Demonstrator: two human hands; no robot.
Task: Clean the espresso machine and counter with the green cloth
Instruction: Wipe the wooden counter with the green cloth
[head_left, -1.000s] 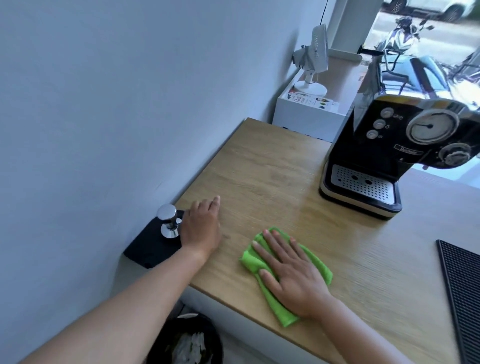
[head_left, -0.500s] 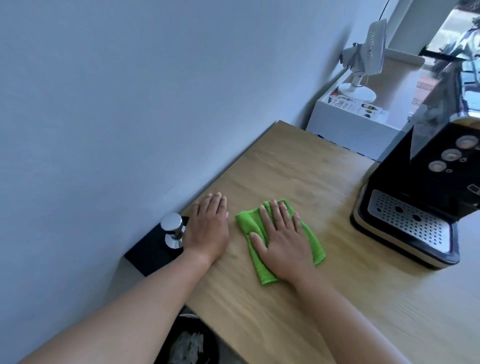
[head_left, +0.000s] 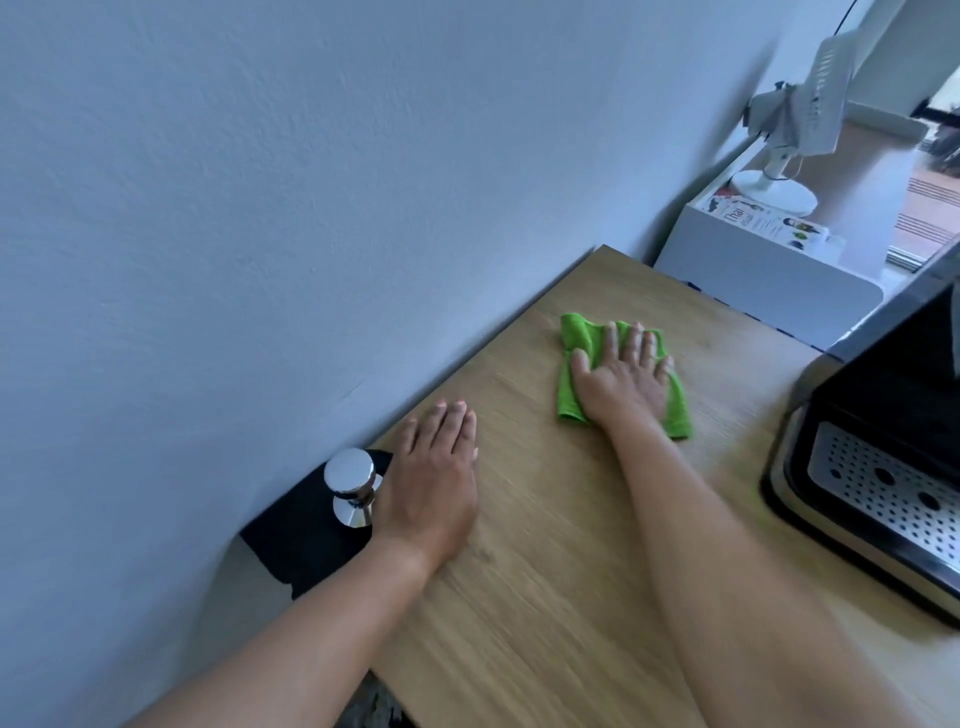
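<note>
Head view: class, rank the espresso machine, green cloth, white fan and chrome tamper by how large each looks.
1. espresso machine, though cut off by the frame.
2. green cloth and white fan: alike; the fan stands farther off, the right hand covers part of the cloth.
3. chrome tamper.

Apparently open counter lies between the tamper and espresso machine.

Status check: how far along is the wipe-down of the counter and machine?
Done: hard to tell; the counter shows no wet trail. In hand: the right hand presses the green cloth flat on the counter's far part near the wall, while the left hand rests flat by the tamper. Left: the espresso machine, which the cloth is not touching.
</note>
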